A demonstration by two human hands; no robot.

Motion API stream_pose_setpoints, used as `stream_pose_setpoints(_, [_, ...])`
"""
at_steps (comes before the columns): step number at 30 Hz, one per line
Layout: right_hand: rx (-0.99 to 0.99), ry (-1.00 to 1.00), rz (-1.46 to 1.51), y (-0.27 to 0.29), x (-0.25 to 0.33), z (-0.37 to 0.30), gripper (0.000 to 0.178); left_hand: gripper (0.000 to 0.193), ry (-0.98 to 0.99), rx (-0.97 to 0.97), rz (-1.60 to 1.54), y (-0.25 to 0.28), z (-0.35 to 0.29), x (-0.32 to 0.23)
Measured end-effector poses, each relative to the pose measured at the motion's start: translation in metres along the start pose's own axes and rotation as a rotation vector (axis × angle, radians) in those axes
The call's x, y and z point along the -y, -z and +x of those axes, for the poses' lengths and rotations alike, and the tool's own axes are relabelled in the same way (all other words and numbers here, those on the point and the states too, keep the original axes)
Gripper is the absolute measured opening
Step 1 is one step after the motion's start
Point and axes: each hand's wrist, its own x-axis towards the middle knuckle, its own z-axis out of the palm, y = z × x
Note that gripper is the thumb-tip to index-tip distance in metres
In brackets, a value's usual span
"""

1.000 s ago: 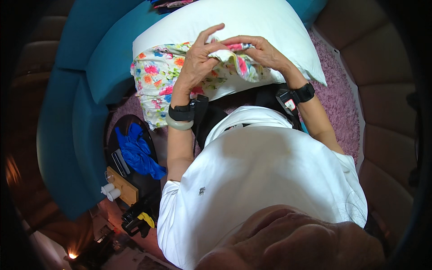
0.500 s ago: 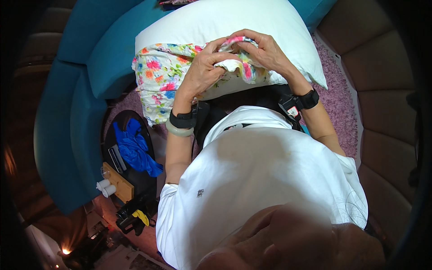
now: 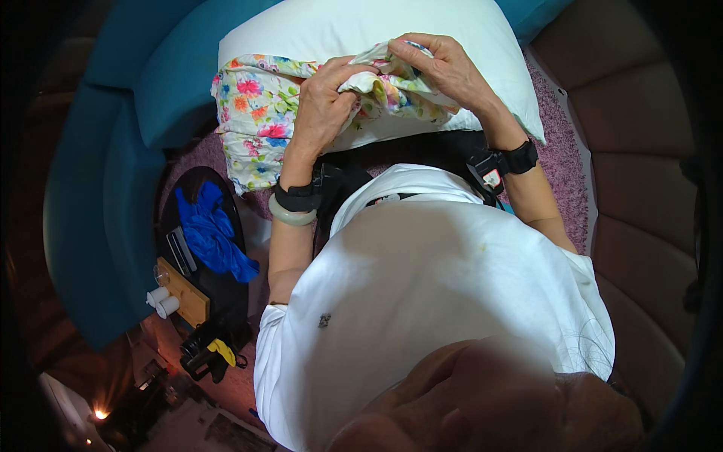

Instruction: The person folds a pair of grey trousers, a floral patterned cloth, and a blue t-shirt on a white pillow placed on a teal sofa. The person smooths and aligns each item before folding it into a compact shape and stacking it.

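A white cloth with a bright flower print (image 3: 260,113) lies partly across a big white pillow (image 3: 290,34); whether it is a garment or a cover I cannot tell. My left hand (image 3: 324,102) is closed on a bunched fold of it near the middle. On the other side, my right hand (image 3: 449,69) pinches the raised, gathered edge between thumb and fingers. Between both hands the fabric is crumpled and lifted a little off the pillow, while its left part spreads flat and hangs over the pillow's near left edge.
A teal sofa (image 3: 94,188) curves along the left, and brown padded seating (image 3: 633,166) along the right. At the lower left a dark oval table (image 3: 226,301) bears a blue cloth (image 3: 211,233), a wooden tray (image 3: 184,292) and white cups (image 3: 166,305). A pink rug (image 3: 561,166) covers the floor.
Both hands have moved slightly up and away from me with the cloth's edge. The gathered opening between them has changed into a looser fold. My right hand's fingers now pinch the edge higher up.
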Motion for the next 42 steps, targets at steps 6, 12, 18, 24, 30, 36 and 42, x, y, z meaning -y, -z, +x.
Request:
stream_pose_setpoints(6, [0.082, 0.077, -0.138, 0.007, -0.013, 0.006, 0.045, 0.027, 0.079, -0.168, -0.355, 0.01, 0.0, 0.007])
stream_pose_setpoints(12, [-0.202, 0.163, -0.582, 0.004, -0.048, 0.009, 0.038, 0.022, 0.039, -0.166, -0.653, 0.027, 0.006, -0.008])
stream_pose_setpoints(18, [-0.44, 0.093, -0.696, 0.013, -0.091, 0.002, 0.021, 0.023, 0.009, -0.355, -0.787, 0.039, 0.0, -0.016])
stream_pose_setpoints(24, [-0.331, -0.179, -0.207, 0.04, -0.109, -0.002, 0.02, 0.02, 0.068, -0.547, -0.747, 0.057, -0.002, 0.02])
stream_pose_setpoints(30, [-0.24, -0.453, 0.738, 0.038, -0.11, -0.017, 0.024, 0.022, 0.1, -0.453, -0.738, 0.049, -0.004, 0.048])
stream_pose_setpoints(36, [-0.397, -0.623, 0.48, 0.033, -0.135, -0.024, 0.028, 0.027, 0.377, -0.552, 0.079, 0.029, -0.002, 0.07])
stream_pose_setpoints(42, [-0.519, -0.036, -0.308, 0.026, -0.115, -0.019, 0.04, 0.021, 0.404, -0.19, -0.163, -0.012, -0.031, 0.036])
